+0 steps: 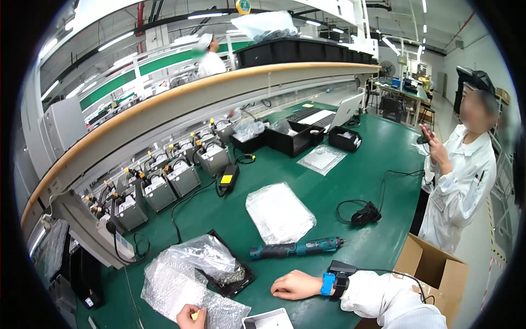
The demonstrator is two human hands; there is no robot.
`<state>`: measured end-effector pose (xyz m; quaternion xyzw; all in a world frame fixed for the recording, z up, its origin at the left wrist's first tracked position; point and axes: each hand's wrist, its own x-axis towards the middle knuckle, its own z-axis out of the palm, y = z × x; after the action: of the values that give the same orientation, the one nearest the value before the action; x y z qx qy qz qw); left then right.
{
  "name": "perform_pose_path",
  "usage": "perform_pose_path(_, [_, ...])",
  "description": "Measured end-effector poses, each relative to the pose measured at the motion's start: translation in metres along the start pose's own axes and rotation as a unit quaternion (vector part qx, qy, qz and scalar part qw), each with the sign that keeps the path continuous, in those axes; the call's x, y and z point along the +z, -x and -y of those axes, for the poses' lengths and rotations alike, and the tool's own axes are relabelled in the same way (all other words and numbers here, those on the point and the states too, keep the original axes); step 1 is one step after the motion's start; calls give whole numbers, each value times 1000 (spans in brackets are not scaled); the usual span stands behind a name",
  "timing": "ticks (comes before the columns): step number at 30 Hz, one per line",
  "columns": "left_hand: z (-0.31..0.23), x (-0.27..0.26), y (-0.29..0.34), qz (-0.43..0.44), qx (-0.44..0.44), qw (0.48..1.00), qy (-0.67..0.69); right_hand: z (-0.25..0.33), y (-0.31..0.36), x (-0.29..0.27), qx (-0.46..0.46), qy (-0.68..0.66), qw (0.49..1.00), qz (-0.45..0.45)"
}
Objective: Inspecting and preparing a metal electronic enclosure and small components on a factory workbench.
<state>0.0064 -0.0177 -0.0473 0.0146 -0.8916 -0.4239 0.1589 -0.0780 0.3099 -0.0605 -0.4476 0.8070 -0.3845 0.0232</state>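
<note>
At the lower edge, my left hand (192, 318) pinches a small yellow piece (195, 315), too small to name. Beside it lies crumpled bubble wrap (170, 282). My right hand (296, 285) rests palm down on the green table, its fingers curled together and nothing showing in them. A blue strap and a black device circle that wrist. Just beyond it lies a teal and black cordless screwdriver (297, 248), its bit pointing right. Between my hands are a white open box (268, 319), cut off by the lower edge, and a black tray (241, 284) partly covered by clear plastic bags (211, 255).
Bubble-wrap sheets (279, 213) lie mid-table. Grey boxes (183, 177) line the left under a shelf (219, 82). Black bins (293, 140) and a laptop (346, 111) stand farther back. A cable coil (366, 213) lies right; a cardboard box (433, 268) and a person (463, 170) are past the edge.
</note>
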Motion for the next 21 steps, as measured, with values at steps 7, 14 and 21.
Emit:
perform_pose_path(7, [17,3,-1,-41,-66,997,-16,7,-11,-11,10,11,1000,24])
perform_pose_path(14, [12,8,-3,-36,-12,998,-45,18,-8,-10,56,19,998,-9])
perform_pose_path(21, [17,7,-2,-34,-2,998,-54,12,-7,-1,71,18,997,-23])
